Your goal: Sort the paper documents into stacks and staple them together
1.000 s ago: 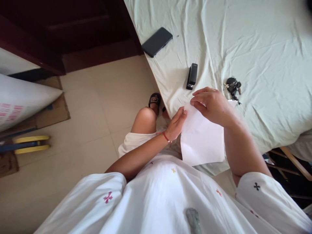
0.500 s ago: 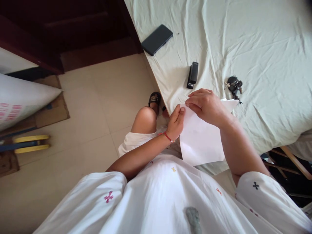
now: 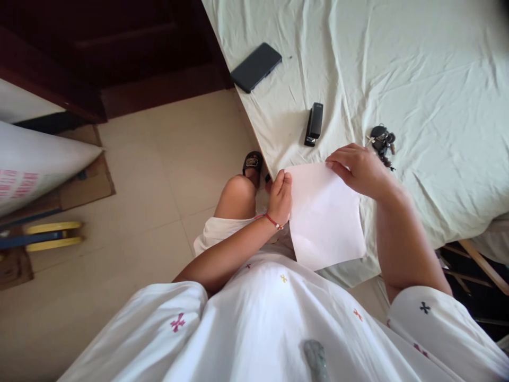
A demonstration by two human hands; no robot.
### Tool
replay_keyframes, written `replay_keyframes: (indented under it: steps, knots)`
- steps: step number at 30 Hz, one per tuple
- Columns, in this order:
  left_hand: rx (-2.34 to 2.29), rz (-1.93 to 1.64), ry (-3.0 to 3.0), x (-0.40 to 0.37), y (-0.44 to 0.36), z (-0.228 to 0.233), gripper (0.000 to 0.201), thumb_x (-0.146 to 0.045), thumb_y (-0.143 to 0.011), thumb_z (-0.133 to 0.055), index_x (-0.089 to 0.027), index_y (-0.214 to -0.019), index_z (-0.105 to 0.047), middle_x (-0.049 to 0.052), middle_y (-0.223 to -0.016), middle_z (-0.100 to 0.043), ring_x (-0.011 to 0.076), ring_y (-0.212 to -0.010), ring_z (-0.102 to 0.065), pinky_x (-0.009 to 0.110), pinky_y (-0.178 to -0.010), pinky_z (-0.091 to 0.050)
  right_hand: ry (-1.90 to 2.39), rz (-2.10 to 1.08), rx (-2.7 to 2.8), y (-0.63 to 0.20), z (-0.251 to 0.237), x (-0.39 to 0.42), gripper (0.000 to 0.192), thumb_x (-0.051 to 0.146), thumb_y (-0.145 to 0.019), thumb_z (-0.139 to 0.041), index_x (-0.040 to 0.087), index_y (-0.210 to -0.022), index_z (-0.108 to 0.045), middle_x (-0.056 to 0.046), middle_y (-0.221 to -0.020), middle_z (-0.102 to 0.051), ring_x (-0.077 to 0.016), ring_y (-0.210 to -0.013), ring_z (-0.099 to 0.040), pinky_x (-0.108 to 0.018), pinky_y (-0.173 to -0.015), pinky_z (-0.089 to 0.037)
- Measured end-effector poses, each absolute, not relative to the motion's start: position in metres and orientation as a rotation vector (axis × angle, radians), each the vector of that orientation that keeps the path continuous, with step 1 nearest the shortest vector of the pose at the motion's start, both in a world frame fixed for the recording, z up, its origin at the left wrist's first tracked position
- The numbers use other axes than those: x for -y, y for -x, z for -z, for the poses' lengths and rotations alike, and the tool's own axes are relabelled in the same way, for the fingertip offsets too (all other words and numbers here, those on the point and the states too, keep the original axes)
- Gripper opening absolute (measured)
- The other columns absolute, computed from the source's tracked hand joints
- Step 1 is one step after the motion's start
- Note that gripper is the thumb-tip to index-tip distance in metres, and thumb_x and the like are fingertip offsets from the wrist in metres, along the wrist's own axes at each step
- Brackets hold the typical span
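Observation:
White paper lies over the near corner of the cloth-covered surface, its lower edge hanging close to my lap. My left hand pinches its upper left corner, thumb on top. At the far edge, toward the right, my right hand grips the paper between thumb and fingers. Whether it is one sheet or a thin stack I cannot tell. Beyond the paper stands a black stapler, untouched. A bunch of keys rests just past my right hand, partly hidden by it.
A black phone-like device lies near the left edge of the pale green cloth. On the tiled floor at left are a white sack on cardboard and a yellow-and-blue object. A dark wooden door stands behind.
My right hand has slid right along the paper's far edge, away from my left hand. My left hand has shifted slightly left. The paper now looks flatter and more of it shows.

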State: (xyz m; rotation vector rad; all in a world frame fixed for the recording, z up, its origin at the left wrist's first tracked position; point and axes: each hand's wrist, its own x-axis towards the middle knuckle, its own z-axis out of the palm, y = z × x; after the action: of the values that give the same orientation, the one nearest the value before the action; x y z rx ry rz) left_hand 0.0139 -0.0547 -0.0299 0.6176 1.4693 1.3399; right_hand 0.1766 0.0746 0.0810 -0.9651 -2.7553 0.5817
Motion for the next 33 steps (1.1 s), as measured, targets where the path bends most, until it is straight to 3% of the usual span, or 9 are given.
replay_keyframes:
  steps: [2, 5, 8, 13, 21, 25, 27, 30, 33]
  knots:
    - [-1.500, -1.370, -0.643, 0.049, -0.014, 0.028, 0.047, -0.055, -0.104, -0.041, -0.023, -0.137, -0.052, 0.009, -0.145, -0.059, 0.0216, -0.143, -0.048, 0.036, -0.119, -0.040, 1.001, -0.685, 2.692, -0.180, -0.076, -0.083, 0.028, 0.034, -0.098, -0.052, 0.023, -0.092, -0.076, -0.006, -0.088, -0.074, -0.0253, -0.096, -0.066, -0.038, -0.086, -0.048]
    - [-1.489, -1.344, -0.716, 0.034, -0.009, 0.021, 0.031, -0.047, -0.102, -0.048, -0.021, -0.114, -0.057, 0.007, -0.113, -0.070, 0.0200, -0.110, -0.067, 0.034, -0.100, -0.053, 1.087, -0.745, 2.660, -0.184, -0.066, -0.101, 0.023, 0.031, -0.091, -0.057, 0.023, -0.085, -0.077, -0.003, -0.080, -0.072, -0.0226, -0.088, -0.066, -0.034, -0.081, -0.048]
    - [-1.484, -1.290, -0.779, 0.014, 0.000, 0.013, 0.013, -0.026, -0.098, -0.055, -0.020, -0.109, -0.054, 0.002, -0.090, -0.069, 0.0150, -0.080, -0.067, 0.030, -0.082, -0.055, 1.206, -0.758, 2.665, -0.186, -0.057, -0.124, 0.020, 0.026, -0.086, -0.058, 0.020, -0.082, -0.076, -0.002, -0.077, -0.071, -0.0187, -0.076, -0.062, -0.031, -0.073, -0.045]
    - [-1.603, -1.234, -0.931, -0.018, 0.017, 0.008, 0.040, -0.007, -0.087, -0.058, -0.024, -0.123, -0.054, -0.001, -0.087, -0.067, 0.0129, -0.070, -0.063, 0.029, -0.077, -0.053, 1.335, -0.836, 2.679, -0.179, -0.046, -0.154, 0.020, 0.026, -0.085, -0.057, 0.019, -0.080, -0.075, -0.001, -0.070, -0.067, -0.0136, -0.062, -0.054, -0.028, -0.062, -0.037]
    - [-1.764, -0.925, -1.485, -0.054, 0.033, -0.001, 0.024, -0.006, -0.085, -0.056, -0.015, -0.095, -0.076, 0.010, -0.097, -0.073, 0.0222, -0.094, -0.067, 0.038, -0.099, -0.050, 1.406, -0.885, 2.664, -0.168, -0.040, -0.175, 0.015, 0.019, -0.083, -0.060, 0.018, -0.071, -0.070, 0.001, -0.062, -0.061, -0.0126, -0.059, -0.049, -0.029, -0.064, -0.036]
    - [-1.811, -0.886, -1.534, -0.062, 0.034, 0.003, 0.031, -0.006, -0.086, -0.055, -0.014, -0.110, -0.075, 0.011, -0.105, -0.074, 0.0215, -0.097, -0.069, 0.037, -0.097, -0.053, 1.419, -0.859, 2.705, -0.178, -0.040, -0.184, 0.015, 0.025, -0.086, -0.060, 0.018, -0.077, -0.071, -0.001, -0.067, -0.064, -0.0146, -0.063, -0.053, -0.029, -0.065, -0.039]
    - [-1.841, -0.912, -1.631, -0.062, 0.035, 0.005, 0.040, -0.004, -0.087, -0.051, -0.014, -0.120, -0.071, 0.013, -0.118, -0.073, 0.0222, -0.110, -0.067, 0.038, -0.104, -0.051, 1.432, -0.833, 2.730, -0.184, -0.041, -0.187, 0.018, 0.029, -0.088, -0.058, 0.018, -0.081, -0.072, -0.002, -0.071, -0.066, -0.0157, -0.065, -0.054, -0.030, -0.065, -0.040]
    - [-1.803, -0.987, -1.865, -0.060, 0.038, 0.004, 0.053, -0.003, -0.091, -0.043, -0.019, -0.139, -0.062, 0.010, -0.149, -0.059, 0.0222, -0.140, -0.051, 0.042, -0.119, -0.040, 1.446, -0.809, 2.744, -0.190, -0.040, -0.191, 0.021, 0.032, -0.088, -0.056, 0.018, -0.085, -0.072, -0.004, -0.075, -0.067, -0.0168, -0.067, -0.055, -0.030, -0.066, -0.041]
    - [-1.719, -0.878, -2.044, -0.057, 0.041, 0.002, 0.060, -0.004, -0.096, -0.035, -0.028, -0.148, -0.053, 0.003, -0.160, -0.048, 0.0206, -0.154, -0.034, 0.049, -0.125, -0.030, 1.440, -0.816, 2.738, -0.193, -0.039, -0.191, 0.023, 0.034, -0.088, -0.055, 0.018, -0.085, -0.072, -0.004, -0.074, -0.066, -0.0165, -0.067, -0.054, -0.031, -0.066, -0.041]
